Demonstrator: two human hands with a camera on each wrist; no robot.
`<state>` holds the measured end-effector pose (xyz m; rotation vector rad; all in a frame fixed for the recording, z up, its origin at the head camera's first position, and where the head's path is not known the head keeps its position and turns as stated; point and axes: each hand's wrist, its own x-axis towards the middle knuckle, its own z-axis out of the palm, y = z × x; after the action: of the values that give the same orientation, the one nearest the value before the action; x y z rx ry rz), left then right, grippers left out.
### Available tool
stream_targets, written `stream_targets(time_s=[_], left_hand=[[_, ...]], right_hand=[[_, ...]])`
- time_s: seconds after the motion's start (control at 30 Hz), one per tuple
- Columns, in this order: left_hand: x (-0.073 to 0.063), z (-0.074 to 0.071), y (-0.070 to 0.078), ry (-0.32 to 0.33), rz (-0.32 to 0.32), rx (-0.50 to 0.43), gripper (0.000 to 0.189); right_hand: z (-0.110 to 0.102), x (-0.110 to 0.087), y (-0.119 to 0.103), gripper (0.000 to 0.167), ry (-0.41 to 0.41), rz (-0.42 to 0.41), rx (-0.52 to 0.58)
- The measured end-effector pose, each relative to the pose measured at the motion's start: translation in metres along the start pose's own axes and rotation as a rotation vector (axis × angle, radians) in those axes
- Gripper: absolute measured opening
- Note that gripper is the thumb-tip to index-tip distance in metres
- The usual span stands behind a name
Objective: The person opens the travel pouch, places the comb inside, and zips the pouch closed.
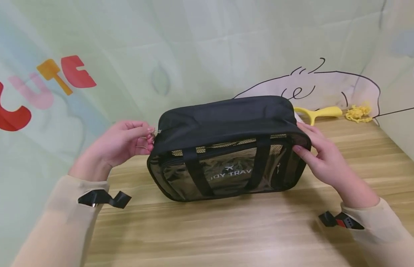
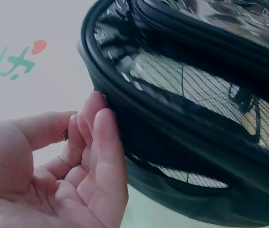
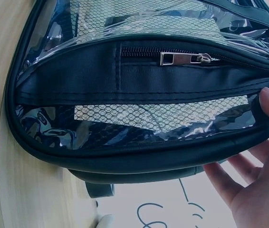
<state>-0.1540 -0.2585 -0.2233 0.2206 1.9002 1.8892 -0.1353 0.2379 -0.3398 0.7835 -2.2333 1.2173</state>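
A black travel bag (image 1: pixel 227 122) with a clear front panel stands upright on the wooden table, its two black straps hanging down the front. At its left end my left hand (image 1: pixel 126 141) pinches a small metal zipper pull (image 1: pixel 156 132) between thumb and fingers; in the left wrist view only a bit of metal shows there. My right hand (image 1: pixel 323 152) grips the bag's right upper corner, thumb on the front and fingers behind. In the right wrist view a front-pocket zipper (image 3: pixel 184 58) lies near that corner. Mesh-patterned material shows through the clear panel.
Behind the bag's right end lies a yellow-handled tool (image 1: pixel 323 112), partly hidden, next to a yellow tangled bundle (image 1: pixel 358 113). A printed cloth (image 1: pixel 193 48) hangs close behind the wooden table (image 1: pixel 227 230).
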Motion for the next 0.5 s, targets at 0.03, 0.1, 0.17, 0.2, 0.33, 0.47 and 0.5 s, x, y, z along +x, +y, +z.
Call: stream_targets(time_s=[0.03, 0.1, 0.17, 0.2, 0.33, 0.47, 0.5], left_hand=[[-0.002, -0.003, -0.005, -0.007, 0.009, -0.019, 0.025], [-0.006, -0.010, -0.016, -0.016, 0.030, -0.052, 0.027], [-0.011, -0.016, -0.028, -0.017, 0.054, -0.088, 0.030], [-0.013, -0.019, -0.035, -0.016, 0.066, -0.105, 0.032], [-0.018, -0.026, -0.064, -0.027, 0.116, -0.186, 0.039], [-0.016, -0.027, -0.094, -0.051, 0.159, -0.257, 0.042], [-0.015, -0.027, -0.102, -0.058, 0.162, -0.273, 0.043]], right_hand=[[0.000, 0.000, 0.000, 0.067, 0.001, -0.002, 0.003], [0.000, 0.000, 0.000, 0.066, 0.003, -0.008, 0.007], [0.000, 0.001, 0.000, 0.065, 0.000, -0.014, 0.006], [0.000, 0.002, 0.000, 0.065, -0.002, -0.017, 0.008], [-0.001, 0.003, 0.000, 0.064, -0.009, -0.015, 0.007], [-0.002, 0.002, -0.001, 0.064, -0.011, -0.004, 0.006], [-0.002, 0.002, -0.001, 0.063, -0.012, -0.003, 0.005]])
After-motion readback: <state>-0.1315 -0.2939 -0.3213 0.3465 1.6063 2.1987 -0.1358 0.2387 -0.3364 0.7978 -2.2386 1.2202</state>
